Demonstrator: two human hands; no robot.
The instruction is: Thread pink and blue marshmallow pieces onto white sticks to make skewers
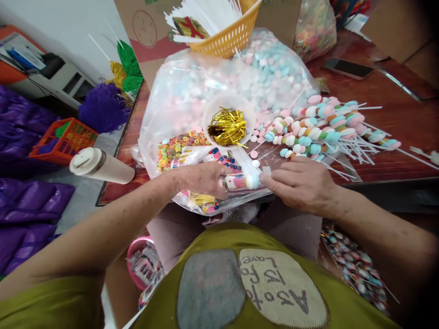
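Between my two hands lies a candy skewer in a printed clear wrapper (238,182), with pale blue and white candies at its right end. My left hand (206,177) is closed around the left part of the wrapper. At the right end my right hand (303,183) pinches something whitish, perhaps the wrapper's edge or the stick; the fingers hide most of it. Just beyond stands a white bowl (210,107) of gold tinsel ties (231,125). Printed wrappers (219,157) and small ring candies (181,144) lie beside my left hand.
Candy skewers (322,123) are piled at the right. Behind is a big clear bag of candies (274,68), with a yellow basket (228,39) of white sticks. A tumbler (103,167) stands at the left edge, a phone (348,68) at the back right.
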